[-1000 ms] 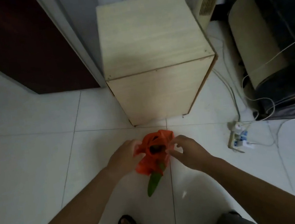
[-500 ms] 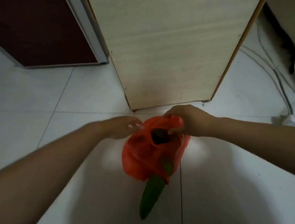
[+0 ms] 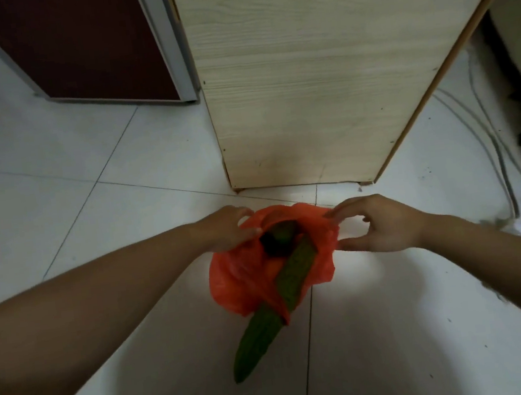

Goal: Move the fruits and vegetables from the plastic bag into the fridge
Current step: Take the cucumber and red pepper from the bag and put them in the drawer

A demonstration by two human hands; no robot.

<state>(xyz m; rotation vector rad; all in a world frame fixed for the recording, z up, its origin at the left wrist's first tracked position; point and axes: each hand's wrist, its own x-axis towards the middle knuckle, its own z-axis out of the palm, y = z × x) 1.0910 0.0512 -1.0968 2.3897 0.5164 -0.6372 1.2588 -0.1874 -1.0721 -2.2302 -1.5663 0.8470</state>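
An orange plastic bag [image 3: 239, 281] lies on the white tiled floor in front of me, its mouth spread wide. Inside lie a long green cucumber [image 3: 295, 271] and a dark rounded vegetable [image 3: 276, 237]. Another green cucumber [image 3: 256, 344] sticks out through the bag's lower end onto the floor. My left hand [image 3: 227, 233] grips the left rim of the bag. My right hand [image 3: 376, 226] pinches the right rim between thumb and fingers. No fridge interior is visible.
A light wooden cabinet [image 3: 319, 70] stands just beyond the bag. To its left is a dark red door [image 3: 79, 45] with a grey frame. Cables [image 3: 489, 138] and a power strip run along the floor at the right.
The view has come closer to the bag. My hands have pulled its mouth apart, right hand moving right, and the cucumber and dark vegetable inside now show.
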